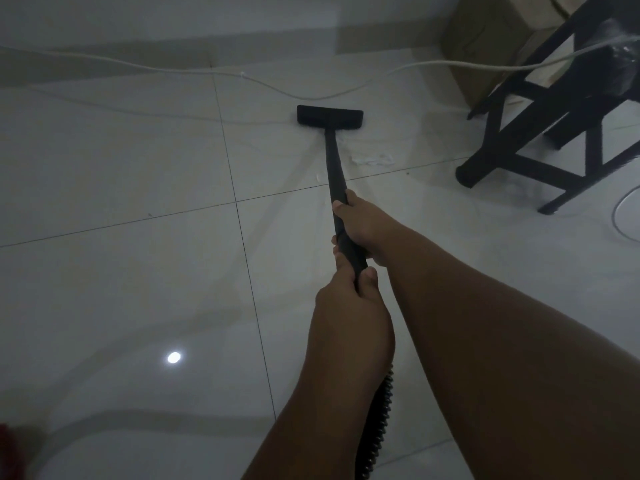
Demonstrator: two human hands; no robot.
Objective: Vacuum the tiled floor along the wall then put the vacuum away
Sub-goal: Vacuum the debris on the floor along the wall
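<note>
A black vacuum wand [334,161] runs from my hands down to a flat black floor head [329,116] resting on the glossy white tiled floor [138,271], a short way from the wall's skirting [104,53]. My right hand [360,223] grips the wand higher up its length. My left hand [349,292] grips the wand's near end just behind it. A ribbed black hose [379,427] hangs down between my forearms. The vacuum body is out of view.
A white cable [277,86] trails over the floor just beyond the floor head. A black wooden stool or table frame [540,140] stands at right, with a cardboard box [485,46] behind it. White scraps [372,160] lie right of the wand. Something red [7,452] sits at the bottom left.
</note>
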